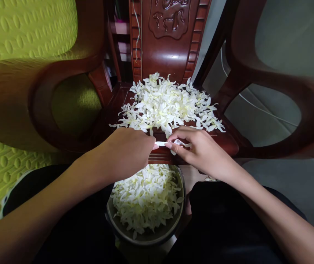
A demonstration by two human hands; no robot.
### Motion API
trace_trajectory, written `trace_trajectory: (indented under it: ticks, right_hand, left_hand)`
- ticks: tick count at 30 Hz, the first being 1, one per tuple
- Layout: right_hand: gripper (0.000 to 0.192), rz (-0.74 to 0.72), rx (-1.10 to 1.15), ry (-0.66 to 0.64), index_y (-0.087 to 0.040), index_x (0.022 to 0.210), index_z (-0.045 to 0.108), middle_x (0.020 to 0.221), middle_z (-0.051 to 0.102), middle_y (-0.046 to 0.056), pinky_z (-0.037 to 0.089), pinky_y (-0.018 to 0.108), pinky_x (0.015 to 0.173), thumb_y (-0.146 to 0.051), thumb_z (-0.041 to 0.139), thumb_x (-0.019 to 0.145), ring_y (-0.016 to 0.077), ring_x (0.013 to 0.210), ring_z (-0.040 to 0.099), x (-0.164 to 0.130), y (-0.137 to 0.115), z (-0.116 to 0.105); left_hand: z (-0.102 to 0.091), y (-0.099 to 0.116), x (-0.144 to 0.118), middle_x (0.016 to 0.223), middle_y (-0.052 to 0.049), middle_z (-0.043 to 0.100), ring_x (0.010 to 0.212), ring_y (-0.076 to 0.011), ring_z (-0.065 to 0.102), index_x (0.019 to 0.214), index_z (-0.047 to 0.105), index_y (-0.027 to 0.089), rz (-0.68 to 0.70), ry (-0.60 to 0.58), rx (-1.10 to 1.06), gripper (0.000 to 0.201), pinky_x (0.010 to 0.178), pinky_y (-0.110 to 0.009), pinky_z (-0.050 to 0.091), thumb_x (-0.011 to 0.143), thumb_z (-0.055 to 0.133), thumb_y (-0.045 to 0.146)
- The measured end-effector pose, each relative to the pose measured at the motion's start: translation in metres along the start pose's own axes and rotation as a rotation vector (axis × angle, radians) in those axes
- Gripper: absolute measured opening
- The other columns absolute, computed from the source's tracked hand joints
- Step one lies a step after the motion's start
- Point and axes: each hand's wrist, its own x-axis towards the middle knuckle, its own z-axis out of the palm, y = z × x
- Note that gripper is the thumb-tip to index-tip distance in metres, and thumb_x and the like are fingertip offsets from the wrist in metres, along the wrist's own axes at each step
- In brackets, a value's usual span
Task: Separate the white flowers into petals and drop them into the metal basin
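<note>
1. The left hand and right hand meet over the front edge of a wooden chair seat; their fingertips pinch one white flower between them, left thumb and forefinger closed on one end, right fingers curled shut round the other.
2. Below the hands a metal bowl sits between the person's knees, filled with white blossoms; behind the hands a loose heap of flowers lies spread on the seat.
3. Risk, as I judge it: the thin petals could tear under an uneven pull; a brushing wrist could sweep blooms off the seat's edge; the bowl, wedged between the legs, might tip.
4. The chair is dark carved red-brown wood; a yellow-green textured cushion lies left, grey floor right.
</note>
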Motion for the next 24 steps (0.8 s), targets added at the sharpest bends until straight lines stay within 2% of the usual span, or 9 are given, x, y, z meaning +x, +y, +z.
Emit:
trace_trajectory:
  ticks: [5, 9, 13, 16, 19, 24]
  right_hand:
    - [0.014, -0.002, -0.016, -0.100, -0.018, 0.089, 0.067, 0.089, 0.066, 0.004, 0.041, 0.029, 0.064, -0.021, 0.053, 0.086, 0.0172, 0.075, 0.060, 0.0004, -0.0035, 0.0007]
    - [0.017, -0.001, 0.009, -0.150, -0.020, 0.094, 0.068, 0.089, 0.068, 0.003, 0.042, 0.030, 0.067, -0.018, 0.053, 0.086, 0.0174, 0.076, 0.061, -0.0012, -0.0053, 0.0026]
    - [0.021, -0.030, 0.075, -0.130, -0.022, 0.103, 0.066, 0.099, 0.066, 0.005, 0.043, 0.030, 0.072, -0.020, 0.052, 0.088, 0.0186, 0.083, 0.062, -0.0015, -0.0044, 0.0044]
    - [0.018, -0.063, 0.098, -0.130, -0.021, 0.099, 0.068, 0.099, 0.063, 0.006, 0.042, 0.029, 0.072, -0.021, 0.053, 0.089, 0.0178, 0.081, 0.060, 0.0000, -0.0036, 0.0042]
    - [0.017, -0.064, 0.103, -0.127, -0.018, 0.088, 0.068, 0.088, 0.063, 0.005, 0.040, 0.028, 0.068, -0.023, 0.052, 0.090, 0.0166, 0.075, 0.057, 0.0014, -0.0040, 0.0031]
    - [0.020, -0.052, 0.336, -0.220, -0.017, 0.089, 0.065, 0.082, 0.066, 0.002, 0.041, 0.025, 0.067, -0.028, 0.048, 0.093, 0.0154, 0.075, 0.058, 0.0012, -0.0058, 0.0030]
  left_hand:
    - [-0.0028, 0.0049, -0.0027, 0.059, -0.003, 0.058, 0.047, -0.0172, 0.051, 0.073, 0.055, 0.018, 0.035, -0.061, -0.016, 0.016, 0.046, -0.028, 0.020, 0.077, 0.041, 0.011]
    - [-0.0051, 0.0075, -0.0040, 0.059, -0.003, 0.058, 0.047, -0.0178, 0.052, 0.082, 0.055, 0.017, 0.027, -0.059, 0.026, 0.021, 0.045, -0.029, 0.018, 0.076, 0.038, 0.006]
    - [-0.0074, 0.0084, -0.0055, 0.061, -0.003, 0.059, 0.048, -0.0191, 0.053, 0.092, 0.053, 0.016, 0.049, -0.067, -0.002, 0.024, 0.045, -0.029, 0.022, 0.077, 0.038, 0.006]
    - [-0.0059, 0.0074, -0.0063, 0.062, -0.003, 0.059, 0.048, -0.0180, 0.053, 0.085, 0.055, 0.017, 0.059, -0.050, 0.003, 0.018, 0.046, -0.030, 0.024, 0.080, 0.039, 0.010]
    - [-0.0036, 0.0044, -0.0061, 0.062, -0.003, 0.058, 0.050, -0.0175, 0.052, 0.078, 0.055, 0.018, 0.016, 0.003, 0.025, 0.017, 0.049, -0.030, 0.025, 0.085, 0.039, 0.017]
    - [-0.0045, -0.0013, -0.0033, 0.064, -0.002, 0.059, 0.055, -0.0163, 0.052, 0.072, 0.054, 0.018, -0.001, 0.006, -0.107, 0.024, 0.053, -0.029, 0.029, 0.089, 0.038, 0.022]
